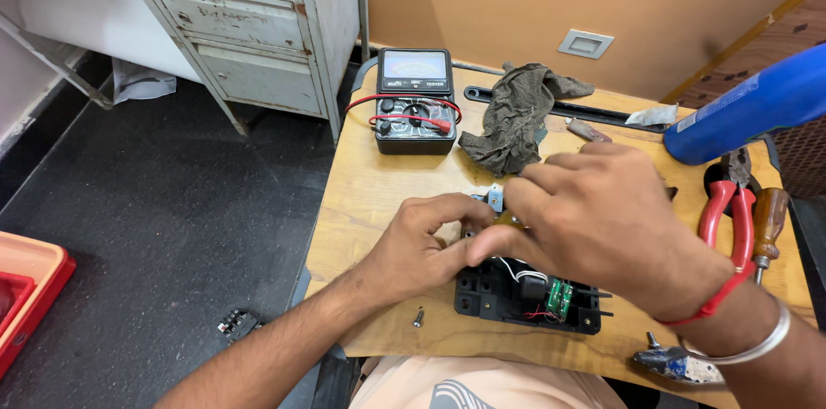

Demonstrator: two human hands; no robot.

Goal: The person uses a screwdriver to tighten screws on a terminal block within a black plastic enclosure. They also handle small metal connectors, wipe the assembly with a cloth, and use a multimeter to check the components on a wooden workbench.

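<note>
Both hands meet over a black electrical module (525, 297) lying on the wooden bench (370, 194): the left hand (422, 246) and right hand (594, 220) pinch a small metal part (494, 199) together, fingers narrow.

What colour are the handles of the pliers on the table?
Red, on the pliers at the right of the table; head view.

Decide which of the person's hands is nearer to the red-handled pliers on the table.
Right. The right hand is over the black electrical unit, its wrist just beside the red-handled pliers. The left hand is on the far side of the right hand, much farther away.
</note>
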